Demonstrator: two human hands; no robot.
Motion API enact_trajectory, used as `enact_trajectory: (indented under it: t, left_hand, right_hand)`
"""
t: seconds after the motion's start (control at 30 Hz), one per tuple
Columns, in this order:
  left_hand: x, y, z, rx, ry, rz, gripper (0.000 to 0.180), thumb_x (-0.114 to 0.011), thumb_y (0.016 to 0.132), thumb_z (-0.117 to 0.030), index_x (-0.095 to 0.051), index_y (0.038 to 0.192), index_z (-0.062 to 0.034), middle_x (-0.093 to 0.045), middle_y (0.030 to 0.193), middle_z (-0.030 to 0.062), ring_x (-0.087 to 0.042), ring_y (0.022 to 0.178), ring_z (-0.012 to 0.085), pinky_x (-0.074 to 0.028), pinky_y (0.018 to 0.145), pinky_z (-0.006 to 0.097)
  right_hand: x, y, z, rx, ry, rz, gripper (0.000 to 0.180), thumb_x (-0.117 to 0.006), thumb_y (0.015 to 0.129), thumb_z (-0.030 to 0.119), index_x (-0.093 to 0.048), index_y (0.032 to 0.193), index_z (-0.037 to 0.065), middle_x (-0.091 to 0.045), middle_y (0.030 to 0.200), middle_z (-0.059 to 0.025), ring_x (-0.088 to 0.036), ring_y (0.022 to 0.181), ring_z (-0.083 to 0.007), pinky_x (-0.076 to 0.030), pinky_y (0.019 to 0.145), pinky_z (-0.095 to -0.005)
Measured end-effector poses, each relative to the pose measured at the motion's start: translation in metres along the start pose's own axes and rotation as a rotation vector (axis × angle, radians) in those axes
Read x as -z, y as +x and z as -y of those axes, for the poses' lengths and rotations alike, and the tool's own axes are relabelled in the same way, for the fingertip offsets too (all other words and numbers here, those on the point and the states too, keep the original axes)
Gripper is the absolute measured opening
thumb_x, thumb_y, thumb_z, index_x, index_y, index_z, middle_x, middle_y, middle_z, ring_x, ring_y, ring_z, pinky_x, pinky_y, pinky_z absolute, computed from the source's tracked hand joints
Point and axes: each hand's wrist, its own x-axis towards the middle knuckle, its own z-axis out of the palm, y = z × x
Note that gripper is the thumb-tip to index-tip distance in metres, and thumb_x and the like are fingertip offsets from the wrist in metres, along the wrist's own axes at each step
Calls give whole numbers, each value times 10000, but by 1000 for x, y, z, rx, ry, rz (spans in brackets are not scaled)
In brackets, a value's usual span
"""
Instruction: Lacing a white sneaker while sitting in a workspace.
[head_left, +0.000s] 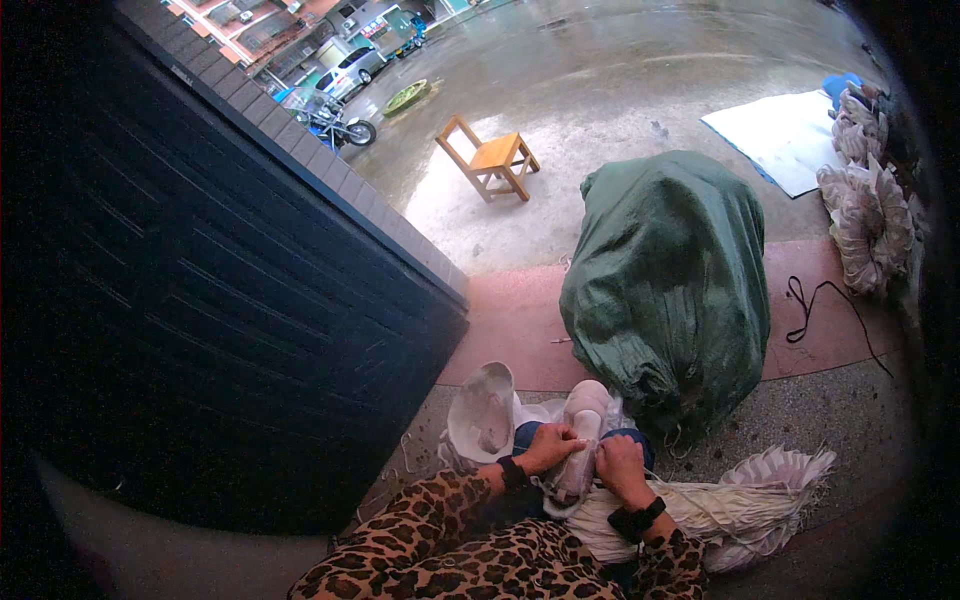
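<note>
My left hand (549,446) and my right hand (619,466) both grip a pale, whitish moulded piece (582,420) that rests on my lap. The left hand's fingers curl over its left side and the right hand presses its lower right side. A similar pale cup-shaped piece (482,410) lies just to the left, beside my knee. A flat stack of pale ribbed pieces (745,500) spreads out to my right on the ground. Both forearms wear leopard-print sleeves and dark wristbands.
A big stuffed green sack (668,285) stands right in front of me. A dark shutter wall (200,300) fills the left. Beyond lie a wooden chair (490,155), a white sheet (785,135), stacked pale bundles (870,210), a black cord (830,310) and a parked motorbike (330,120).
</note>
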Motion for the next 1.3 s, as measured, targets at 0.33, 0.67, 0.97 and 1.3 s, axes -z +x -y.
enact_trajectory:
  t: [0.33, 0.67, 0.97, 1.3]
  left_hand:
    - [0, 0, 6, 30, -49, -5, 347, -773, 795, -341, -710, 887, -12, -707, 790, 92, -649, 727, 157, -516, 673, 326]
    - [1, -3, 7, 42, -205, 35, 283, -752, 837, -281, -679, 897, -14, -654, 785, 35, -578, 721, 105, -494, 667, 284]
    - [17, -6, -38, 65, -38, 65, 295, -759, 811, -255, -712, 941, 6, -705, 797, 63, -635, 710, 131, -514, 666, 283]
    - [12, -3, -27, 12, 20, 21, 337, -774, 757, -298, -714, 849, 20, -702, 774, 125, -663, 704, 182, -525, 668, 315]
  right_hand:
    - [-10, 12, 7, -36, -62, 17, 133, -627, 798, 212, -628, 799, 79, -592, 822, -118, -571, 841, -318, -421, 728, -477]
    - [-6, 20, 18, -97, -47, 4, 140, -617, 802, 211, -633, 772, 75, -623, 813, -148, -590, 815, -334, -432, 698, -472]
    - [22, 12, 12, -105, 100, -36, 144, -591, 853, 192, -653, 816, 67, -611, 845, -132, -572, 860, -337, -428, 728, -462]
    - [22, 13, 24, -171, 65, -21, 190, -571, 855, 226, -650, 781, 70, -627, 844, -130, -591, 851, -331, -442, 717, -495]
